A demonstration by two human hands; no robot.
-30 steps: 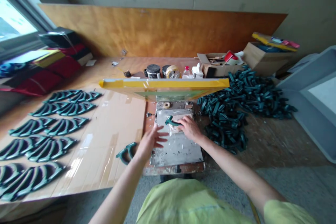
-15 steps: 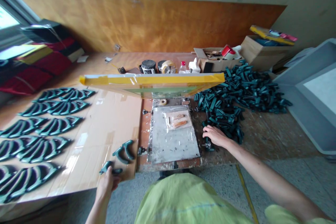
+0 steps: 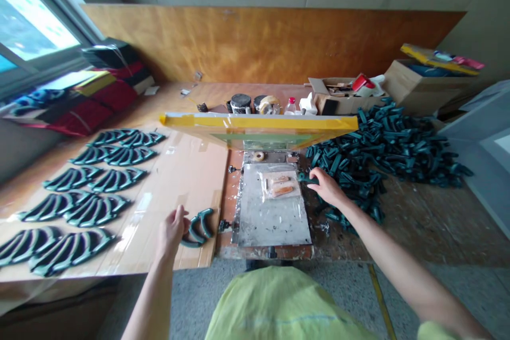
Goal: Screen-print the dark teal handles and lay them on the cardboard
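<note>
My right hand [image 3: 327, 186] reaches over the left edge of a large heap of dark green moulded plastic pieces [image 3: 382, 154] and is shut on one piece [image 3: 307, 178] beside the metal print plate [image 3: 274, 218]. My left hand [image 3: 172, 231] is open and holds nothing. It hovers next to a pair of the same green pieces [image 3: 198, 228] lying on a taped cardboard sheet [image 3: 187, 180]. A clear plastic packet with orange strips [image 3: 277, 186] lies on the plate. A raised screen-printing frame with yellow tape [image 3: 258, 122] stands above the plate.
Several rows of green pieces lie on the cardboard at the left. Behind the frame stand ink tins [image 3: 241, 103], a plastic bottle [image 3: 292, 106] and cardboard boxes [image 3: 338, 87]. A grey bin [image 3: 482, 138] stands at the right, and a plywood board [image 3: 271, 42] rises along the wall.
My left hand has let go of the green piece it held, leaving a pair on the cardboard. My right hand has moved up the heap's edge, now with a piece in it.
</note>
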